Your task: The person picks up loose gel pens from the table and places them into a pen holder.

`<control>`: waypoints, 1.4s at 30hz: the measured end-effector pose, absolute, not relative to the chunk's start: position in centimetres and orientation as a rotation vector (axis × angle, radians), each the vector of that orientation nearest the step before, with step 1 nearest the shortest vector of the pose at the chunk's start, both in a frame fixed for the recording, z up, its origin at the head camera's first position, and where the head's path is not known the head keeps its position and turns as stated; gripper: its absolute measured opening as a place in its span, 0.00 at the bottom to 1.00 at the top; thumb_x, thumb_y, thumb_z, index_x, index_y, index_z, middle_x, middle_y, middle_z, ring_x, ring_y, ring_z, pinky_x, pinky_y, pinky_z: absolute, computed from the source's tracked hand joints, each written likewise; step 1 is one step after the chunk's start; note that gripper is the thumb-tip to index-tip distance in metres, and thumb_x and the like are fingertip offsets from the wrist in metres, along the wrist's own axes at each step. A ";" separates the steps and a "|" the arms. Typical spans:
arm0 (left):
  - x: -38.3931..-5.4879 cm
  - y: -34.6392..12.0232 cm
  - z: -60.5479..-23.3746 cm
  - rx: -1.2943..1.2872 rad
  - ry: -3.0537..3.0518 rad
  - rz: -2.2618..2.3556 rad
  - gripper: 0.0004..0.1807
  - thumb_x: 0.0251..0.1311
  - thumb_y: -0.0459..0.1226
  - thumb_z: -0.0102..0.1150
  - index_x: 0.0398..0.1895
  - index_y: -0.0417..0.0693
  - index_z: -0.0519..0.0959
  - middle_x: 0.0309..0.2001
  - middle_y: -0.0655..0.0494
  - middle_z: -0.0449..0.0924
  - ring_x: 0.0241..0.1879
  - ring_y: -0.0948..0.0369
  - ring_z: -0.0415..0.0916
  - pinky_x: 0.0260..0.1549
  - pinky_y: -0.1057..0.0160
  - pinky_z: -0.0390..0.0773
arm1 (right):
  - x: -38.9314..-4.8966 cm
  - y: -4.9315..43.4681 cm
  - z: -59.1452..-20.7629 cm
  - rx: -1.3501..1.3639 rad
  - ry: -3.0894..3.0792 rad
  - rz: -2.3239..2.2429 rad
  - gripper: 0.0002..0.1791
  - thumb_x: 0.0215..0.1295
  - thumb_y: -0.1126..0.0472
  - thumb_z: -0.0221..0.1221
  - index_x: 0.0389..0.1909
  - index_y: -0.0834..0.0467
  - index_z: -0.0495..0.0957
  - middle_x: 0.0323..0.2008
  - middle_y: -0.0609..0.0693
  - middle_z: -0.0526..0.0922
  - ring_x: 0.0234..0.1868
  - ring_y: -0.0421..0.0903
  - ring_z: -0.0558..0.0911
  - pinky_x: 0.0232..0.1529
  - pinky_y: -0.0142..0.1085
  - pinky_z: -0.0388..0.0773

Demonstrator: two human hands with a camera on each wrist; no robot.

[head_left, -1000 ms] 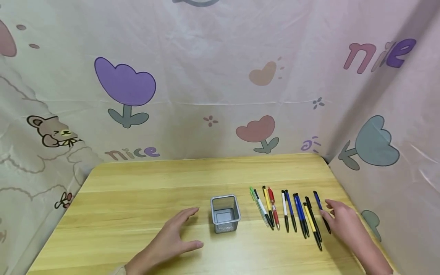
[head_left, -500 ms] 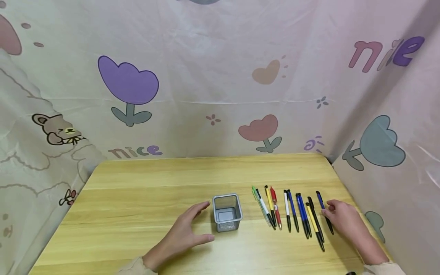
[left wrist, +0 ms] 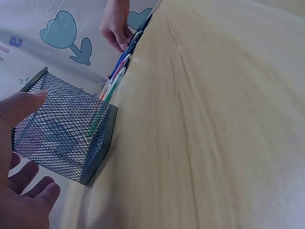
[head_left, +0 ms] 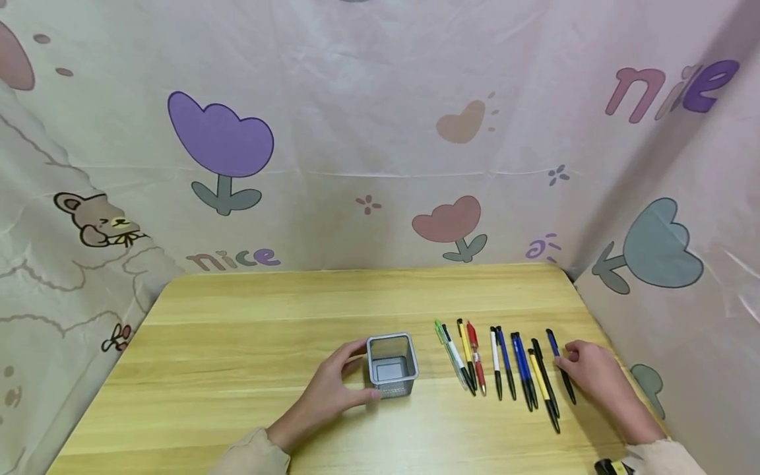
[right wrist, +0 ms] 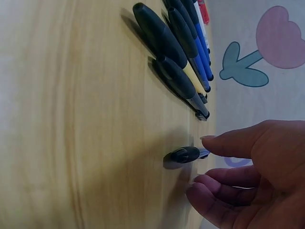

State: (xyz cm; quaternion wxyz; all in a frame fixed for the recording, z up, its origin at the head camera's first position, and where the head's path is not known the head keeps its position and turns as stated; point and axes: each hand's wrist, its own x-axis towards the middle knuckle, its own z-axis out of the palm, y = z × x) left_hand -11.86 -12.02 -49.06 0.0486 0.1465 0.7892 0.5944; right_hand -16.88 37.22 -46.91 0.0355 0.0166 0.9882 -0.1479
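Observation:
A grey metal-mesh pen holder (head_left: 396,387) stands upright on the table. My left hand (head_left: 332,392) is curved around its left side, thumb at the near corner and fingers by the far left. In the left wrist view the thumb lies across the mesh (left wrist: 66,126) and the other fingers are bent loosely below; whether they touch it I cannot tell. At the right lies a blue pen with a black grip (head_left: 569,382). My right hand (head_left: 594,369) is beside it, thumb tip at the pen, fingers loosely bent with a gap between thumb and forefinger.
Between holder and right hand lie several pens in a spread row: a green one (head_left: 441,333), a red one (head_left: 473,338), a yellow one (head_left: 539,377) and blue ones (head_left: 519,359). A patterned cloth (head_left: 332,218) hangs behind and beside the wooden table (head_left: 237,343).
My left hand has moved right, up to the pen holder, and now reaches around its side. My right hand has stayed beside the blue pen. The pens and holder have not moved on the table.

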 end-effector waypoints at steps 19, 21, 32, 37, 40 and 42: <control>-13.1 -11.1 -49.8 0.377 2.277 1.904 0.49 0.42 0.35 0.84 0.71 0.52 0.70 0.69 0.46 0.73 0.71 0.43 0.71 0.71 0.55 0.71 | -17.6 37.3 -46.8 0.094 2.984 -0.446 0.23 0.60 0.63 0.65 0.48 0.79 0.78 0.43 0.70 0.87 0.47 0.73 0.83 0.48 0.60 0.80; -13.2 -11.1 -49.9 0.370 2.277 1.906 0.49 0.41 0.35 0.84 0.71 0.52 0.70 0.68 0.45 0.73 0.71 0.44 0.72 0.71 0.55 0.70 | -17.7 37.3 -46.7 0.103 2.971 -0.441 0.24 0.59 0.64 0.65 0.49 0.80 0.77 0.43 0.71 0.87 0.47 0.72 0.83 0.47 0.60 0.81; -13.4 -10.9 -49.8 0.410 2.334 1.876 0.46 0.38 0.33 0.84 0.65 0.45 0.71 0.62 0.44 0.76 0.63 0.44 0.78 0.67 0.53 0.77 | -17.9 37.5 -46.3 0.144 2.898 -0.463 0.24 0.58 0.65 0.66 0.50 0.80 0.77 0.43 0.71 0.86 0.43 0.66 0.85 0.46 0.57 0.82; -13.6 -10.9 -49.8 0.472 2.432 1.809 0.44 0.36 0.34 0.85 0.61 0.47 0.71 0.59 0.47 0.78 0.58 0.48 0.82 0.62 0.55 0.81 | -17.9 37.5 -46.0 0.133 2.878 -0.477 0.24 0.59 0.65 0.66 0.51 0.79 0.76 0.43 0.71 0.86 0.43 0.65 0.85 0.43 0.55 0.82; -13.8 -11.0 -49.7 0.520 2.470 1.776 0.43 0.37 0.34 0.85 0.59 0.47 0.71 0.58 0.48 0.79 0.56 0.50 0.83 0.62 0.54 0.82 | -17.7 37.4 -45.8 0.133 2.878 -0.473 0.24 0.59 0.64 0.66 0.51 0.78 0.76 0.43 0.70 0.86 0.43 0.65 0.85 0.43 0.56 0.81; -13.8 -11.1 -49.6 0.547 2.483 1.760 0.42 0.37 0.33 0.84 0.59 0.46 0.71 0.57 0.48 0.80 0.55 0.51 0.83 0.61 0.55 0.82 | -17.7 37.3 -45.6 0.135 2.883 -0.476 0.25 0.59 0.64 0.66 0.52 0.78 0.76 0.43 0.70 0.86 0.43 0.66 0.85 0.44 0.56 0.81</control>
